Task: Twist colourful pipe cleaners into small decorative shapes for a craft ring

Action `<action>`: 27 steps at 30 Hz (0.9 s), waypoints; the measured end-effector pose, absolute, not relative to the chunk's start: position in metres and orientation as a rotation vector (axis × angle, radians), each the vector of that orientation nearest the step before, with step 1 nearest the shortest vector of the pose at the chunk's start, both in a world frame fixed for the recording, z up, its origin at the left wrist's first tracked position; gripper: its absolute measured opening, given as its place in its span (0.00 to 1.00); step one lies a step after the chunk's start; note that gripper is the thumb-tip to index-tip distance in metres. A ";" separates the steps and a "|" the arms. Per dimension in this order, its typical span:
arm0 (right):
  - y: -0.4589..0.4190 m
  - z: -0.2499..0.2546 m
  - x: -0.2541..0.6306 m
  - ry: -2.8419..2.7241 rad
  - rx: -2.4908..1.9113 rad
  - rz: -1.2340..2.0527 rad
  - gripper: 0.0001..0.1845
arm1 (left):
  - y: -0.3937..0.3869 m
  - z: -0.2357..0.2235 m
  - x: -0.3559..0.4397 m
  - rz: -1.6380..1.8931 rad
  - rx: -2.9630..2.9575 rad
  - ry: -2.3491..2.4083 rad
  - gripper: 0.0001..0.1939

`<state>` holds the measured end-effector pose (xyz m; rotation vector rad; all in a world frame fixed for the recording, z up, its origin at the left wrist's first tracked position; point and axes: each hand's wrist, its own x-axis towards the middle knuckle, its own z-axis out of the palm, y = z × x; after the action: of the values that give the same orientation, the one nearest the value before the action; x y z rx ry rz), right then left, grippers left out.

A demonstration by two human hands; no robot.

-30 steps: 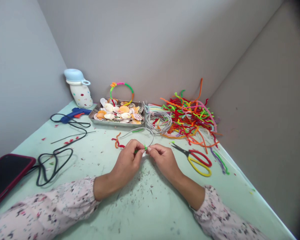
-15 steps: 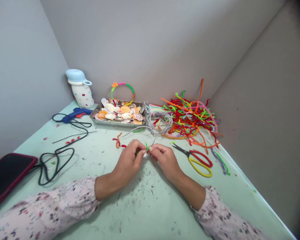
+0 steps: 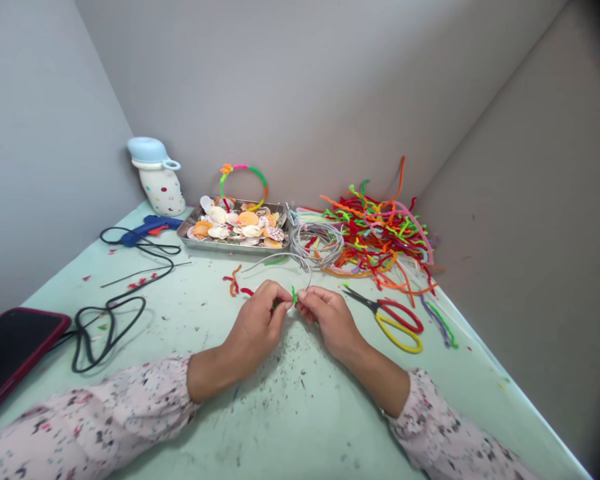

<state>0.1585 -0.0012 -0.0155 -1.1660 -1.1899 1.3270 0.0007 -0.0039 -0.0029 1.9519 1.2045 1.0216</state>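
Note:
My left hand (image 3: 255, 323) is closed in a pinch on a short green pipe cleaner (image 3: 295, 295), whose small tip stands up between my hands. Facing it, my right hand (image 3: 333, 320) is closed too, its thumb and forefinger pinching beside the green piece, where a grey wire (image 3: 309, 272) comes down into the fingertips. That wire leads back to a loose grey coil (image 3: 318, 245). How the pipe cleaner and wire meet is mostly hidden by my fingers. Scissors (image 3: 385, 316) with red and yellow handles lie open just right of my right hand.
Behind my hands stands a metal tray (image 3: 235, 247) of seashells, with a colourful pipe-cleaner hoop (image 3: 265, 180) upright in it. A tangled pile of pipe cleaners (image 3: 380, 230) lies at right. Leftward are a blue glue gun (image 3: 150, 227), black cord (image 3: 113, 307), bottle (image 3: 161, 190) and phone (image 3: 20, 353).
My right fingertips have shifted slightly on the work, showing a little more of the green pipe cleaner. The whole view has moved a touch; both hands stay together in the same place.

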 end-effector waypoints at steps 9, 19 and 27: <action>0.000 -0.017 0.159 -1.166 -1.122 1.353 0.14 | -0.005 -0.002 0.004 0.961 1.875 1.212 0.03; 0.001 -0.018 0.160 -1.129 -1.100 1.399 0.13 | -0.004 -0.004 0.002 0.954 1.834 1.224 0.04; 0.001 -0.017 0.159 -1.089 -1.041 1.467 0.11 | -0.007 -0.002 0.003 0.938 1.833 1.168 0.04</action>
<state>0.1591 0.0012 -0.0166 -1.0414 -1.0894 1.4667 0.0034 -0.0066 -0.0020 1.8331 1.1683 0.9385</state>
